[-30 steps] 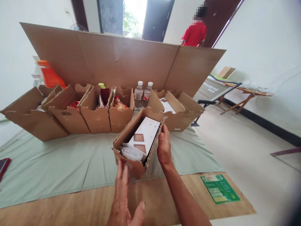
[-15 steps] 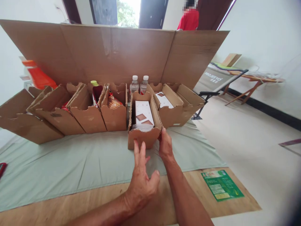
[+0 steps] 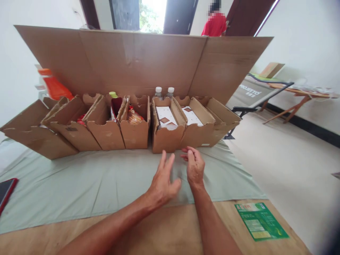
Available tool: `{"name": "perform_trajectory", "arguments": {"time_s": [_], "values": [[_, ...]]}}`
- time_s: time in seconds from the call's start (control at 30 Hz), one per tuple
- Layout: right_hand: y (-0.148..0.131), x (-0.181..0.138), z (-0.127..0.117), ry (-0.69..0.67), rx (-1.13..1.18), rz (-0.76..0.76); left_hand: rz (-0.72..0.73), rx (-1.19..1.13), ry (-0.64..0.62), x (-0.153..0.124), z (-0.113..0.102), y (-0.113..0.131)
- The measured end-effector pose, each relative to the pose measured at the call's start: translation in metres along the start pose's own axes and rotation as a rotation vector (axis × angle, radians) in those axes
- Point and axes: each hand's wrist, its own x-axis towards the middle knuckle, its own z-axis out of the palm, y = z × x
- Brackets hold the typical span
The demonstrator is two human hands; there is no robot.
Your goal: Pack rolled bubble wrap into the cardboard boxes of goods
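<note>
My left hand (image 3: 165,180) hovers over the pale green cloth (image 3: 119,180), fingers spread and holding nothing. Just right of it, my right hand (image 3: 195,165) has its fingers loosely bent and apart, with nothing visible in them. Both are nearest to a cardboard bin (image 3: 167,141) holding a white packet with brown squares (image 3: 166,115); neither appears to touch it. That bin stands in the row beside another cardboard bin (image 3: 198,132) with a similar white packet (image 3: 191,116). Two clear bottles with white caps (image 3: 158,92) show behind it, their lower parts hidden.
More cardboard bins (image 3: 135,136) stand to the left, some with red packets. An orange bottle (image 3: 55,85) leans behind them, before a tall cardboard panel (image 3: 138,63). A green printed sheet (image 3: 261,221) lies front right, a phone (image 3: 7,193) far left. A person in red (image 3: 214,24) stands behind.
The near bin has moved back into line with the others, covering more of the bottles. My right hand has come off its side. The view has shifted slightly left.
</note>
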Motion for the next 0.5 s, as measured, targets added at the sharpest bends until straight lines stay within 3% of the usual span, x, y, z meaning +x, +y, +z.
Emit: {"name": "perform_trajectory", "arguments": {"time_s": [0.1,0.23,0.33,0.43,0.5], "values": [[-0.025,-0.011,0.005,-0.070,-0.025,-0.045,0.084,0.171,-0.111,-0.058,-0.021,-0.028],[-0.072,-0.032,0.042,-0.358,-0.149,-0.243,0.250,0.220,-0.015,-0.126,-0.053,-0.069],[-0.104,-0.031,0.090,-0.521,-0.386,-0.411,0.287,0.243,0.111,-0.149,-0.078,-0.077],[-0.122,-0.012,0.132,-0.517,-0.693,-0.446,0.274,0.253,0.149,-0.157,-0.095,-0.069],[-0.128,-0.002,0.146,-0.492,-0.790,-0.452,0.253,0.239,0.162,-0.162,-0.101,-0.064]]}}
